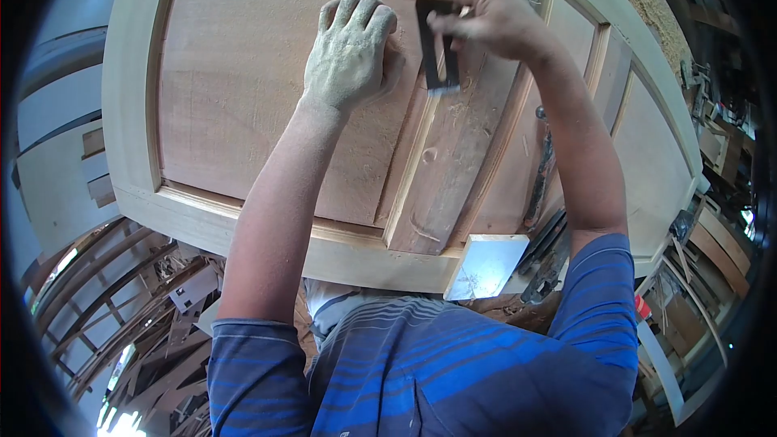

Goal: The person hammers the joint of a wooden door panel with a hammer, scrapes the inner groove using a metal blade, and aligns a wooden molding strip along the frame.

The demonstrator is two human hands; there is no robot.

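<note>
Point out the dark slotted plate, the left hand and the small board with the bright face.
Dark slotted plate point(443, 85): head view, solid lower end below the slot.
Left hand point(346, 55): head view, dusty back.
Small board point(487, 263): head view, bright face.

Wood door point(267, 57) w/ dust point(457, 113), pale board point(488, 265) & dark tools point(545, 252) nr edge.

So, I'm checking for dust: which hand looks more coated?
The left hand, curled closed over the large wooden panel: a pale, dusty coating covers its back, while the right hand, holding the dark slotted tool, shows far less.
</note>
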